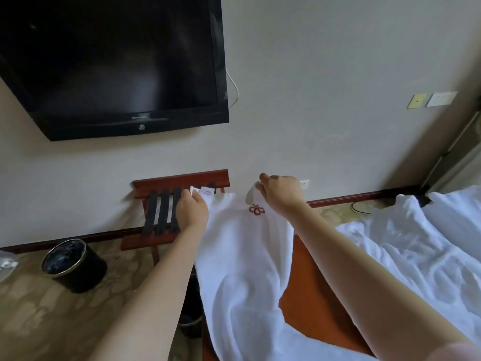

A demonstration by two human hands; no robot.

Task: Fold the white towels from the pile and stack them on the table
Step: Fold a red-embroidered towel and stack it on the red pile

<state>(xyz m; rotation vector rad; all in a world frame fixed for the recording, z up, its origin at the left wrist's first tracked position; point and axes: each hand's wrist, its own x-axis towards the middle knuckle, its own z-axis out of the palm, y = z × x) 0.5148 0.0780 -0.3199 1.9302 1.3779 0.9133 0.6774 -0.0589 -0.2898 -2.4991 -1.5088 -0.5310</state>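
Observation:
I hold a white towel [242, 269] up by its top edge, and it hangs down in front of me over the orange-brown table [309, 295]. A red embroidered emblem sits near the towel's top and a small white label with red print at its left corner. My left hand [191, 211] pinches the left top corner beside the label. My right hand [279, 192] pinches the right top corner, which folds over a little. The pile of white towels [406, 246] lies crumpled on the right, spreading over the table.
A red wooden luggage rack [169, 204] with black straps stands against the wall behind the towel. A black waste bin [73, 264] sits on the patterned carpet at left. A dark wall-mounted TV [112, 61] hangs above. Another dark bin [191, 324] stands below the table's left edge.

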